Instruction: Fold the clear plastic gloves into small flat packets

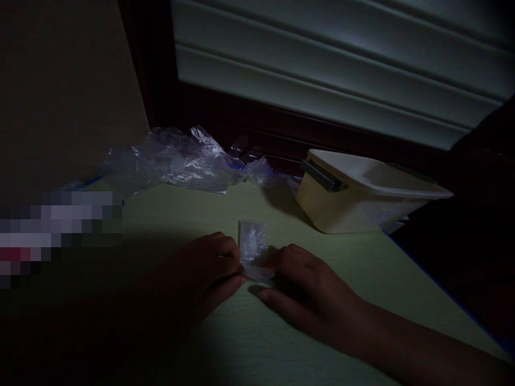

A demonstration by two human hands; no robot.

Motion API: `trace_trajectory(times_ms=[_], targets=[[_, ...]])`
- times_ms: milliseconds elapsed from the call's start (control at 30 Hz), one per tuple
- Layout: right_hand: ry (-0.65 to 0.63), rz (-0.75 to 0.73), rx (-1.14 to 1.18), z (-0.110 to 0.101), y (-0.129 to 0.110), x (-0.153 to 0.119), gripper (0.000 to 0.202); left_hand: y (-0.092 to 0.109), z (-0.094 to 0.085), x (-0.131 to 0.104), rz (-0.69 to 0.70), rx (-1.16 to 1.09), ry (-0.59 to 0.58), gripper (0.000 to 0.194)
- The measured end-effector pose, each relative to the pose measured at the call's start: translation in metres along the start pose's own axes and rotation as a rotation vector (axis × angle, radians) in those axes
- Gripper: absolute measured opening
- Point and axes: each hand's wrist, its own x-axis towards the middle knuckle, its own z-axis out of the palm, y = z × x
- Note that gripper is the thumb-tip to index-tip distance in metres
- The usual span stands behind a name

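A small clear plastic bag (253, 241) lies flat on the pale green tabletop (225, 343), its near end folded or lifted into a flap. My left hand (213, 268) is closed, pinching the flap's left corner between thumb and fingers. At the bag's right side, my right hand (306, 289) has its fingers curled onto the flap's right end. The right thumb sits lower, close to the table, and the fingertips are partly hidden. The picture is dark, so print or contents on the bag cannot be made out.
Crumpled clear plastic bags (181, 158) are heaped along the back edge. A cream plastic bin (354, 198) with a grey handle stands at the back right. A blurred-out item (56, 225) is at the left. Behind the table is a slatted panel (306, 80).
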Motion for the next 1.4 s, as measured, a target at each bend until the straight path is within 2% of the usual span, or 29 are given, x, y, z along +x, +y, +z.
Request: trace_trajectory(times_ms=[100, 167, 267, 400, 500, 667, 767, 867, 967, 1067, 1167, 1267, 1400], targets=[[0.044, 0.017, 0.045, 0.002, 0.0, 0.003, 0.018, 0.0, 0.0, 0.003, -0.015, -0.03, 0.011, 0.025], [0.069, 0.085, 0.106, 0.003, -0.001, 0.005, 0.021, -0.001, 0.001, 0.004, 0.005, -0.066, 0.034, 0.027], [0.052, 0.204, 0.23, 0.005, -0.001, 0.005, 0.015, -0.003, 0.004, 0.005, 0.031, -0.102, 0.077, 0.027], [0.048, 0.284, 0.327, 0.008, 0.0, 0.004, 0.002, -0.004, 0.008, 0.006, -0.023, -0.133, 0.09, 0.023], [0.05, 0.295, 0.302, 0.012, 0.001, 0.003, 0.011, -0.004, 0.01, 0.007, -0.055, -0.117, 0.07, 0.023], [0.097, 0.241, 0.201, 0.017, 0.001, 0.0, 0.027, -0.005, 0.011, 0.007, -0.082, -0.023, 0.06, 0.017], [0.109, 0.218, 0.085, 0.016, 0.001, -0.001, 0.018, -0.004, 0.009, 0.007, -0.12, 0.042, 0.025, 0.018], [0.081, 0.121, -0.057, 0.014, 0.001, 0.0, 0.007, 0.002, 0.005, 0.01, -0.142, 0.13, -0.02, 0.018], [0.064, 0.04, -0.116, 0.013, 0.001, 0.001, 0.009, 0.006, 0.003, 0.011, -0.093, 0.242, -0.029, 0.014], [0.045, 0.048, -0.151, 0.013, 0.001, 0.001, 0.013, 0.006, 0.005, 0.008, 0.034, 0.288, 0.032, 0.008], [0.046, 0.035, -0.19, 0.014, 0.001, 0.0, 0.015, 0.006, 0.006, 0.005, 0.105, 0.297, 0.062, 0.02], [0.079, -0.036, -0.249, 0.014, 0.002, 0.0, 0.019, 0.009, 0.005, 0.005, 0.053, 0.282, 0.011, 0.027], [0.097, -0.165, -0.285, 0.013, 0.004, 0.0, 0.024, 0.008, 0.006, 0.006, 0.092, 0.244, 0.06, 0.036]])
